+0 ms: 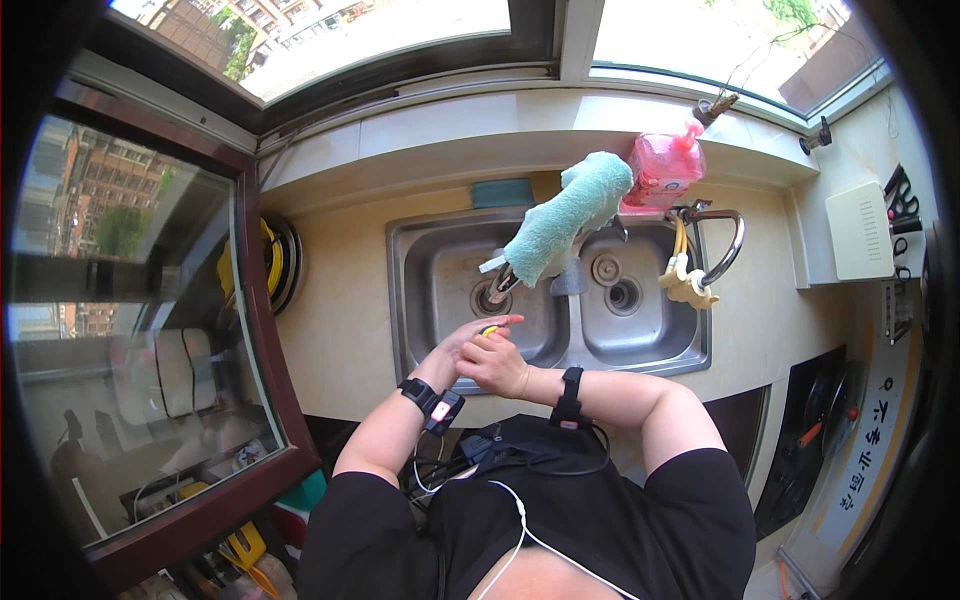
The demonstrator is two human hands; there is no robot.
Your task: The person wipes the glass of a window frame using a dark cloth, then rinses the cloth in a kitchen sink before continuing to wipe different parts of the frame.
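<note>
My left hand (480,328) and my right hand (496,365) meet above the front of a double stainless-steel sink (573,315), at its left basin. The left hand's fingers point rightward, and the right hand is curled against its palm. A small yellow-and-black object (489,330) shows at the top of the right fist; the rest of it is hidden between the hands. Just beyond them hangs the end of a faucet (501,285), its upper part wrapped in a pale turquoise towel (568,217).
A pink pump bottle (664,172) stands behind the sink. At right a chrome tap (731,247) curves over, with beige fittings (686,281) hanging from it. An open window sash (262,300) juts in at left. Scissors (901,259) hang on the right wall.
</note>
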